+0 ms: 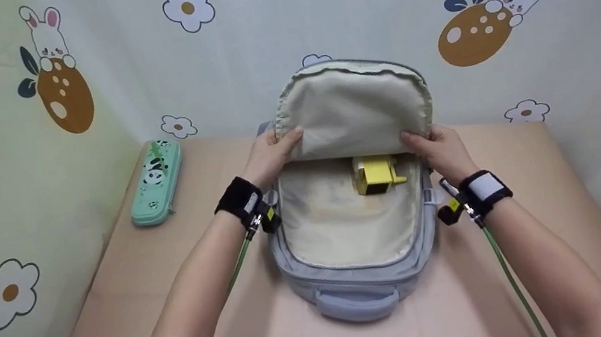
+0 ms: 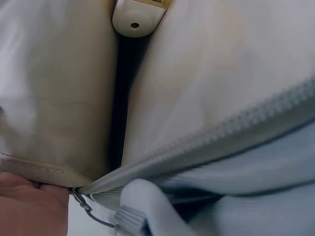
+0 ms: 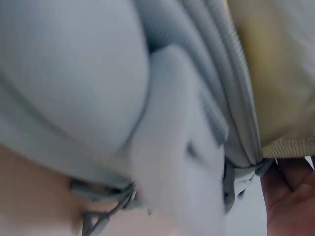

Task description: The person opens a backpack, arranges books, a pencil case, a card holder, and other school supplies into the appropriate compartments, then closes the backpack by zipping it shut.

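A light blue backpack lies unzipped on the table, its handle toward me. Its front flap is lifted, showing the cream lining. My left hand grips the flap's left edge, thumb on the lining. On the opposite edge my right hand holds the flap the same way. Inside the backpack sits a yellow boxy object with a peg-like handle at its right, partly under the flap. In the left wrist view its pale rounded end has a small dark hole.
A mint-green pencil case with panda prints lies at the table's back left. The peach-coloured table runs back to a curtain printed with rabbits and flowers. Green cables trail from both wrist cameras.
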`<state>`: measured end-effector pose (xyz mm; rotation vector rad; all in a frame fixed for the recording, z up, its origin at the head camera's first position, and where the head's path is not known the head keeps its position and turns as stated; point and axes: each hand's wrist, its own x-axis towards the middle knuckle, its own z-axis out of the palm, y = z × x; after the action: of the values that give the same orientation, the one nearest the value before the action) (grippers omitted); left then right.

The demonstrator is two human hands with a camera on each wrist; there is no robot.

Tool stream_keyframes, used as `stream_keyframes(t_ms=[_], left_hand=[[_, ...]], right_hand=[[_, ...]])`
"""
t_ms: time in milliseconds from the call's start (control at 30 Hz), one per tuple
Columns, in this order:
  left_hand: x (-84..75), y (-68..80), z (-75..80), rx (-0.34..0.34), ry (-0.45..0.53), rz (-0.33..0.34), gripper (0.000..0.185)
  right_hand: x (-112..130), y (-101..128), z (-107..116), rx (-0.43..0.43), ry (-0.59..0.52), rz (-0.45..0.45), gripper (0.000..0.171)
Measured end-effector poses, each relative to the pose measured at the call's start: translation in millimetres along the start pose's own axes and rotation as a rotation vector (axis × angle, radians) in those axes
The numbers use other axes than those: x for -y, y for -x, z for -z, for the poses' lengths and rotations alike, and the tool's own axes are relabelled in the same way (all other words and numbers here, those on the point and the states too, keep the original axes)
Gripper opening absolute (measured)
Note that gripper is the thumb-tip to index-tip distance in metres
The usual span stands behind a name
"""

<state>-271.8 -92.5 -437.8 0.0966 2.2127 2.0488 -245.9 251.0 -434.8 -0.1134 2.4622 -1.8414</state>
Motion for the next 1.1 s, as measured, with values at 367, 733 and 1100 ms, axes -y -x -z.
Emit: stream_keyframes(t_ms=[367,733,1100], left_hand=[[4.0,10.0,23.6,0.064,-0.068,-0.07,0.051],[29.0,24.1,99.5,-0.151,-0.471,0.019,0.059],[50.7,37.9,163.8,-0.326,-0.87,0.202,0.058]], right_hand=[[12,-3,-5,-0.03,0.015,-0.004,0.041],[-15,-21,2,-0.04,0.03,-0.026,0.053],[-14,-19,-2,-0.05,0.005,-0.03,0.053]])
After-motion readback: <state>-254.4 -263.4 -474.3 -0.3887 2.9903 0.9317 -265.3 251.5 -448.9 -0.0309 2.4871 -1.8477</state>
